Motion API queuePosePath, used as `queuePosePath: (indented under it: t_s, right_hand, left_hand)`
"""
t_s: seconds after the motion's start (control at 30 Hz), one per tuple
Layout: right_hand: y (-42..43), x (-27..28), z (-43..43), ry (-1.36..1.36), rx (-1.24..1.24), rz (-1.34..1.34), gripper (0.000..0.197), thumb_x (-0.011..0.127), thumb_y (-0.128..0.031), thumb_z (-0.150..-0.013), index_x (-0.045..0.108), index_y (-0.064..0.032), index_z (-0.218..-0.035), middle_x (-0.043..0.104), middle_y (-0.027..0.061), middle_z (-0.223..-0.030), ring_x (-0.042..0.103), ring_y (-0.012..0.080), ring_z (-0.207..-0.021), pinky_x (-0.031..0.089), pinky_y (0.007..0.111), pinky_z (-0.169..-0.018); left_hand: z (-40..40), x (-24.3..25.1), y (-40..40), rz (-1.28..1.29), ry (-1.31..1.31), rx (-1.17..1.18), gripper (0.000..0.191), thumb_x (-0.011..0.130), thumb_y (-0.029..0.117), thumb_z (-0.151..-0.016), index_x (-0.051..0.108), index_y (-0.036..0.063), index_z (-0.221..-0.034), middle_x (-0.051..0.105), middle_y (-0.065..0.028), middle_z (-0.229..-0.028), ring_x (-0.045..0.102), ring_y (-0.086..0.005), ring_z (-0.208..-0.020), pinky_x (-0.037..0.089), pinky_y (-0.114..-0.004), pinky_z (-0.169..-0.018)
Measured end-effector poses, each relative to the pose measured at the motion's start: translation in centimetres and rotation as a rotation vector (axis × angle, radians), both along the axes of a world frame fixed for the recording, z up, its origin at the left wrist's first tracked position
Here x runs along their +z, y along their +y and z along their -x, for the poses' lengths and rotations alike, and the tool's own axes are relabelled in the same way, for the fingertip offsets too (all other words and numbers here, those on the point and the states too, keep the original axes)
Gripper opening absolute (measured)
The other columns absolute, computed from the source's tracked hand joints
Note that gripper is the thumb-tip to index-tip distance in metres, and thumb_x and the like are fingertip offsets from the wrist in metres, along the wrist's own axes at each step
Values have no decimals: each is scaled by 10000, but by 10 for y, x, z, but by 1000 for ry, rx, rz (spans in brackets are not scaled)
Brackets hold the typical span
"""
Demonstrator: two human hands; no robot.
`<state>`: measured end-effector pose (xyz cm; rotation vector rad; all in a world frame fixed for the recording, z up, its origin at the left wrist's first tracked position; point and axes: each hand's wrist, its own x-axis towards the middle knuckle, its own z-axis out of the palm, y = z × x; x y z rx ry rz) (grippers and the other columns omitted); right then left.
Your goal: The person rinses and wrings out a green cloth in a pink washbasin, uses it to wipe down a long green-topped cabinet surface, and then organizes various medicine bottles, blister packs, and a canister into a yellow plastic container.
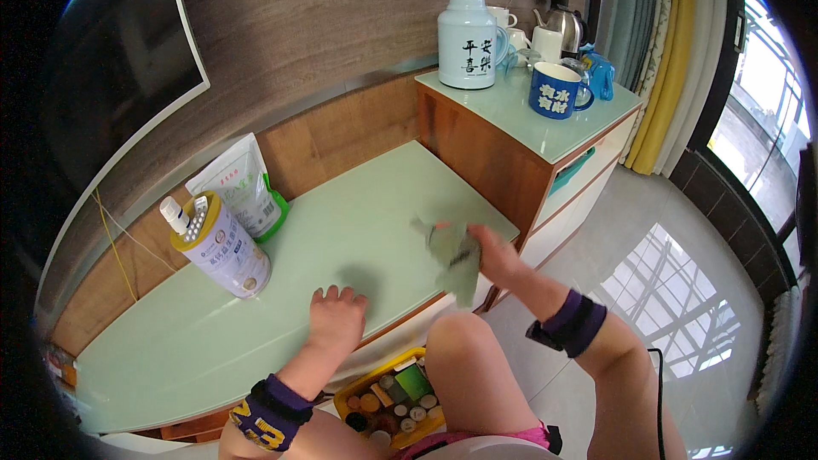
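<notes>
My right hand (500, 254) grips a grey-green cloth (457, 255), blurred by motion, above the right end of a low cabinet's pale green glass top (383, 217). Just over the front part of that top is my left hand (337, 316), holding nothing, its fingers a little apart and a shadow beyond them. A white and yellow canister (227, 255) stands to its left. On the canister's yellow lid are a small white bottle (174, 214) and a blister pack of pills (198, 220). Behind leans a white and green pouch (246, 185) bearing writing.
On a taller cabinet (517, 121) at the right stand a light blue vacuum jug (468, 45), a blue mug (555, 89), a steel kettle (565, 25) and white cups. Below my knees sits a yellow basket (345, 390) of jars. A large dark screen (115, 76) bounds the left.
</notes>
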<state>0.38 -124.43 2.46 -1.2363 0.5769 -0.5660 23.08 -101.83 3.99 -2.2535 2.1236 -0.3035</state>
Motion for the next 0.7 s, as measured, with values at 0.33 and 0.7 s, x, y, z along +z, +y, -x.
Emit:
queuePosePath:
  t_s: [0.33, 0.7]
  right_hand:
    - [-30, -27, -1, 655, -102, 1233, 588, 442, -361, -961, 352, 2, -1415, 289, 219, -1497, 267, 358, -1393, 241, 425, -1139]
    - [-13, -36, -83, 936, 122, 1375, 735, 365, -496, -959, 219, 7, -1476, 150, 191, -1560, 98, 310, -1458, 42, 420, -1187]
  left_hand:
    - [-3, -2, 3, 108, -13, -70, 209, 652, 150, -762, 671, 90, -961, 643, -73, -1050, 593, -266, -980, 484, -415, -844]
    - [-9, 1, 12, 224, 92, -93, 179, 663, 130, -752, 682, 102, -927, 649, -70, -1080, 598, -267, -1017, 492, -415, -856]
